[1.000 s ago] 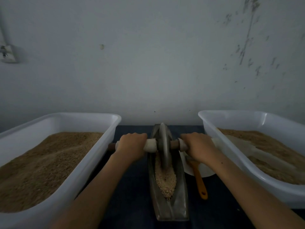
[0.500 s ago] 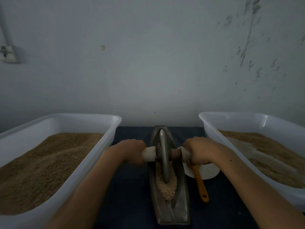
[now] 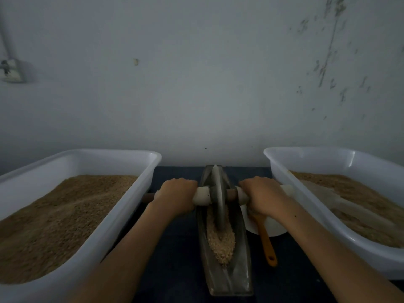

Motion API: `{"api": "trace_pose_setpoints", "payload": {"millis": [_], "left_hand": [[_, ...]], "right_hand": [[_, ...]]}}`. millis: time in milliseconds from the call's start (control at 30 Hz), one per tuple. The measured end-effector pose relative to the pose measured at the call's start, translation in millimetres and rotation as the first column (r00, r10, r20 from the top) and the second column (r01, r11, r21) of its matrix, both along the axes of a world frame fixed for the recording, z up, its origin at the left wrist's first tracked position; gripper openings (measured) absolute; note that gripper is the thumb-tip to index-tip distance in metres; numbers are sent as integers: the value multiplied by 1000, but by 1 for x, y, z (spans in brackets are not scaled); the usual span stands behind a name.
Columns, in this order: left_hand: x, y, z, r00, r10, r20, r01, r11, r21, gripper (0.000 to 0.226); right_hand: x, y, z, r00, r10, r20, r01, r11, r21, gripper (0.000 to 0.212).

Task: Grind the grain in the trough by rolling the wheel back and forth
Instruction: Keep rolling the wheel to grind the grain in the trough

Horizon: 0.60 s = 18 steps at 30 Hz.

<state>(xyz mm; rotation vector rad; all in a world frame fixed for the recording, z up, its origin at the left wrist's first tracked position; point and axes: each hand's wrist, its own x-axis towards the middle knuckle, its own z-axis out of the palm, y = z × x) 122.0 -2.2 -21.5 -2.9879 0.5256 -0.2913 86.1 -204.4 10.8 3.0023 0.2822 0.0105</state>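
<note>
The trough (image 3: 227, 274) runs lengthwise from 6 to 12 o'clock; the wheel (image 3: 218, 197) stands upright along it. The left hand (image 3: 177, 195) and right hand (image 3: 263, 196) have fingers clamped on the crosswise axle (image 3: 231, 194).

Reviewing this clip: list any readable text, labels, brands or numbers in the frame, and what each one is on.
None can be read.
Left tub, right tub: plain white walls, no label visible.
Trough, wheel, orange handle: no markings visible.
Wall: only stains and scuffs, no writing.
Fixture on the wall at far left: too dark and blurred to tell.
</note>
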Motion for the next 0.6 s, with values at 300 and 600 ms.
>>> {"api": "trace_pose_setpoints", "payload": {"millis": [300,600], "left_hand": [[-7,-4,15,973,-47,-224,63,996,65,40],[-3,0,-1,1000,6,2,-6,997,-74,29]], "right_hand": [[-1,-13,2,935,11,-353,24,995,93,13],[5,-1,-16,970,38,242,-47,998,31,17]]}}
